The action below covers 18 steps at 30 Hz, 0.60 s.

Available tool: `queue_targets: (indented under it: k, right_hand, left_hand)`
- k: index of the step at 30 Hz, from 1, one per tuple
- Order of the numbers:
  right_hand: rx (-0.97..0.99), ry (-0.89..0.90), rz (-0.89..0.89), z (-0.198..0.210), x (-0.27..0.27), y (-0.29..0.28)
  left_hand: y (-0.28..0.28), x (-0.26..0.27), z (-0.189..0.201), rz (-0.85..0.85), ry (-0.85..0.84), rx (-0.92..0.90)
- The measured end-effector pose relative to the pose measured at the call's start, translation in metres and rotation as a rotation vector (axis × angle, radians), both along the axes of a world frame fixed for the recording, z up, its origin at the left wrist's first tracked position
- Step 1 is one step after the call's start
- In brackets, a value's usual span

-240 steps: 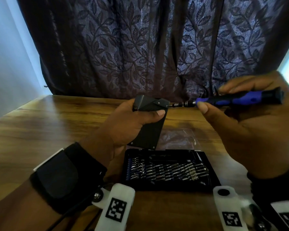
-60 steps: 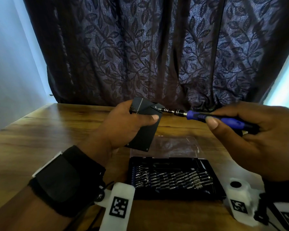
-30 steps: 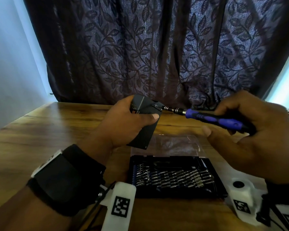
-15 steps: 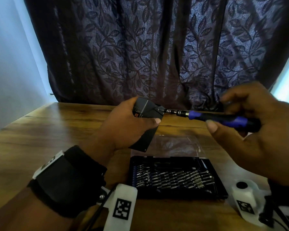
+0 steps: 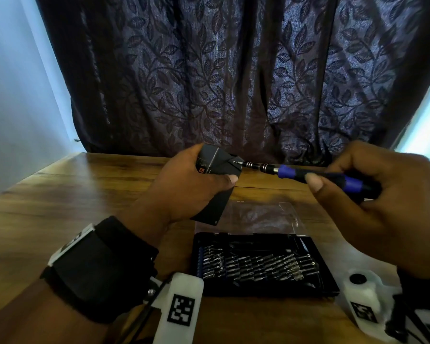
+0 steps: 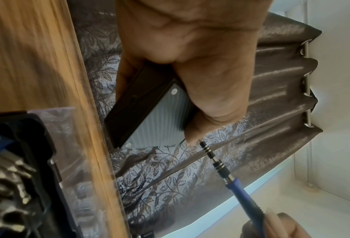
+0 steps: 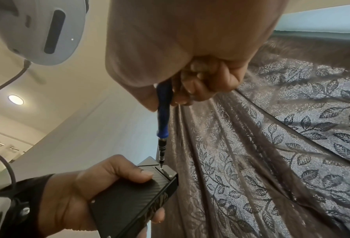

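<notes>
Thumb and fingers of the right hand (image 5: 387, 202) pinch a blue-handled precision screwdriver (image 5: 286, 171), its tip seated on a small screw (image 7: 161, 168) at the top corner of a black box (image 5: 216, 162). The left hand (image 5: 184, 189) clasps the box in the air above a wooden table (image 5: 85, 194). An open bit case (image 5: 328, 281) lies below. With the box unsupported, a tilted driver or too light a push could slip the tip and strip the head, or a freed screw could drop among the bits.

The black carbon-textured case (image 5: 217, 163) hangs tilted in mid-air. From the right, the blue-black precision screwdriver (image 5: 292, 173) lies nearly level, its bit seated in the case's corner screw.
</notes>
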State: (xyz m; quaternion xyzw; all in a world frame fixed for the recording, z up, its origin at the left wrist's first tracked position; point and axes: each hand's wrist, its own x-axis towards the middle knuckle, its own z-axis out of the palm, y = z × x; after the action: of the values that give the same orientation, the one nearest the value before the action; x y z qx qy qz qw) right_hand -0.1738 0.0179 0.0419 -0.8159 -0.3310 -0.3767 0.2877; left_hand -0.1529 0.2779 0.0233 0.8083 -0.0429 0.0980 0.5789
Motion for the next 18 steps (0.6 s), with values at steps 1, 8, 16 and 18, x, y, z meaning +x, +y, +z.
queue_targets:
  k: [1,8,16,18]
  right_hand:
    - [-0.004,-0.011,-0.010,0.0000,-0.0001,0.0006]
    - [0.029,0.056,0.059,0.0009,0.0045,-0.0027]
    - [-0.035,0.050,0.001,-0.0021,0.0062,-0.0013]
    - [-0.009,0.062,0.028,-0.0019,0.0071,-0.0024]
  left_hand:
    - [0.0004,0.0003,-0.0002,0.002,-0.002,0.003]
    - [-0.0002,-0.0002,-0.0004,0.009,-0.013,0.064]
    - [0.0001,0.0008,0.0002,0.025,-0.021,0.064]
    - [-0.0001,0.0011,-0.0003,0.021,-0.018,0.058]
